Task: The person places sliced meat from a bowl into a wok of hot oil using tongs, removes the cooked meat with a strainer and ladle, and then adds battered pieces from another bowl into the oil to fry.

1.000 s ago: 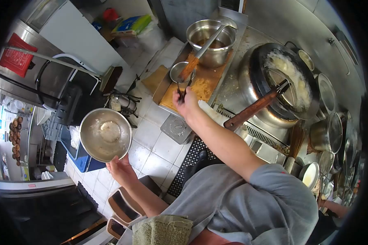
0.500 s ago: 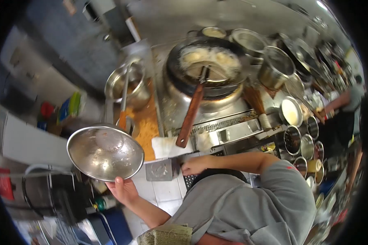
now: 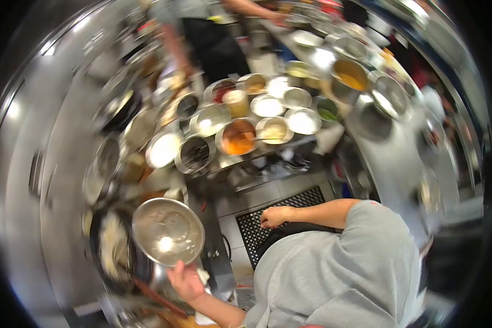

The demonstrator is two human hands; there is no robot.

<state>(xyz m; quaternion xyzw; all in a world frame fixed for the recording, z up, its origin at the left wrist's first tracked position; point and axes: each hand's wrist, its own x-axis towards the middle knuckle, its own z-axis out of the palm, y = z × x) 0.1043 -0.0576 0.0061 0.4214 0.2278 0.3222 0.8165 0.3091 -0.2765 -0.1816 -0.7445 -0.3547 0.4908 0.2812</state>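
My left hand (image 3: 187,282) grips a shiny metal mixing bowl (image 3: 168,221) by its near rim, thumb up against the edge. The bowl is tilted toward me, and its inside looks bare apart from wet streaks. Behind and left of it sits a dark wok (image 3: 96,240) with pale, blurred food in it. A reddish wooden handle (image 3: 158,299) slants out of the wok toward the lower right, below my left hand. In front of my waist, my right hand (image 3: 277,216) hangs with curled fingers and nothing visible in it.
Several round metal containers of sauces and ingredients, one with orange contents (image 3: 239,143), crowd the counter ahead. A steel counter (image 3: 385,158) runs along the right. A black perforated mat (image 3: 247,232) lies on the tiled floor. Another person in a dark apron (image 3: 216,46) stands beyond.
My view has swung right, from facing the wok to facing the ingredient containers. The mixing bowl, still in my left hand, has come round with me. My right hand stays by my waist.
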